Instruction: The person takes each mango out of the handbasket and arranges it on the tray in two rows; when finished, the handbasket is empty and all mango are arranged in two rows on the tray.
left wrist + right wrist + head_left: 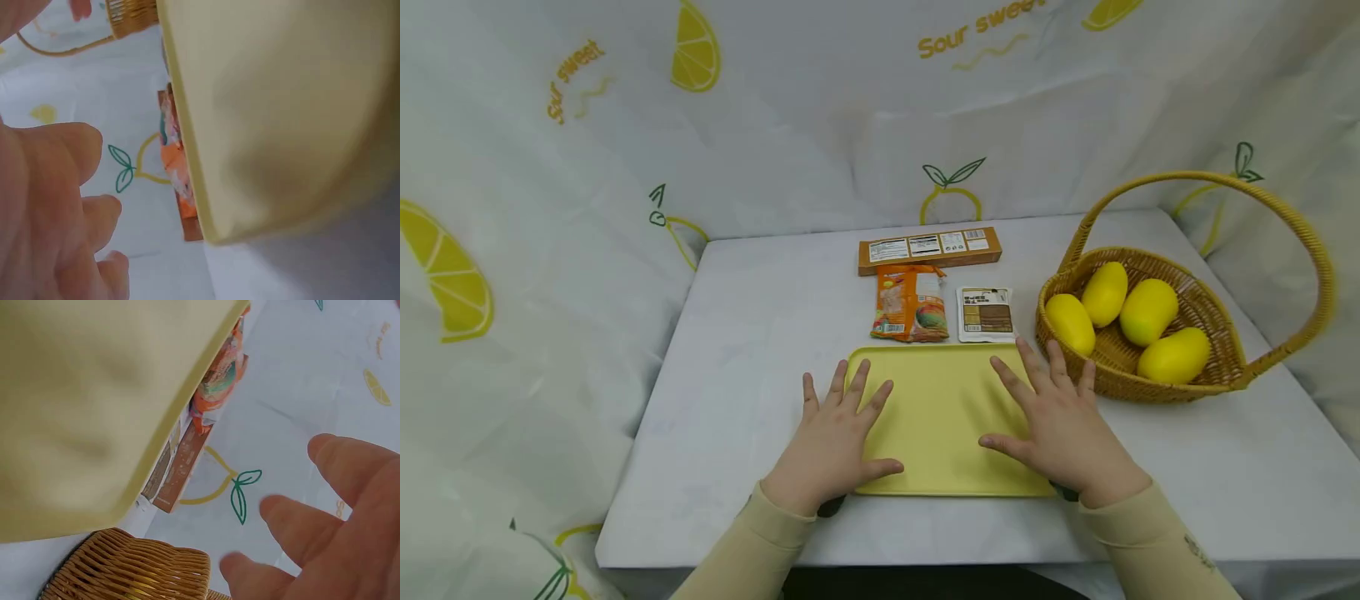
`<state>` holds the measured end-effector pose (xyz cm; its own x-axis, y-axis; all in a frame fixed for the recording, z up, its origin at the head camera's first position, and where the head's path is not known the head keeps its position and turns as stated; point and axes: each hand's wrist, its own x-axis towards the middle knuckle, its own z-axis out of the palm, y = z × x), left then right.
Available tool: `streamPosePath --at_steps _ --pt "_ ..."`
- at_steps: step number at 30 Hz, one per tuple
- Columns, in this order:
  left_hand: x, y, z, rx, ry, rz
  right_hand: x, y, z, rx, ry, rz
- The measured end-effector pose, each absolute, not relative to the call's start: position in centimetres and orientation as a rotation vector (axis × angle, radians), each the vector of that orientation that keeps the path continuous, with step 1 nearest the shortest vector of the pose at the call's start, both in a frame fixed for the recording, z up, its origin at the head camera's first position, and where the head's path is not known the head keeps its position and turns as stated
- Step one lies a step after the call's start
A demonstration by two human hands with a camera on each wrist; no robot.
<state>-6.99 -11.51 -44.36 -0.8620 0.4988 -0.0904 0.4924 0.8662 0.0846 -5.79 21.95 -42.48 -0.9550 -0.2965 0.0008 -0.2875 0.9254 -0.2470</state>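
Observation:
A pale yellow rectangular tray [940,417] lies on the white table in front of me. Over its left edge my left hand [835,446] is held with fingers spread and nothing in it. My right hand [1060,425], fingers likewise spread and holding nothing, hovers over the tray's right edge. Both wrist views show the tray's bare surface close by, with soft hand shadows on it. Just behind the tray are an orange snack packet [910,304] and a small white-and-brown sachet [985,315]. A long, flat brown box [929,250] lies behind them.
A wicker basket [1150,392] with a tall arched handle stands right of the tray, close to my right fingertips. Several yellow mangoes [1150,312] lie in it. A white cloth [820,108] with lemon prints hangs behind and beside the table [737,350].

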Motion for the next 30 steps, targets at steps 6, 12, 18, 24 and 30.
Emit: streamPosePath --at_steps 6,12,18,24,30 --pt "-6.1 -13.9 -45.6 0.76 2.872 0.121 -5.8 22.9 -40.3 -0.5 3.042 -0.585" --pt "-5.2 -15.5 -46.0 0.696 2.842 0.148 -6.3 25.2 -37.2 -0.325 3.042 -1.004" --pt "-5.2 -15.7 -45.7 0.709 2.822 0.163 -8.9 29.8 -34.6 0.003 2.736 -1.56" --pt "-5.1 -15.7 -45.4 0.691 2.782 0.185 -12.7 34.0 -33.7 0.084 2.197 -1.949" --pt "-5.1 -15.6 -45.2 0.694 2.777 0.186 -16.3 36.3 -34.8 0.203 1.939 -1.88"
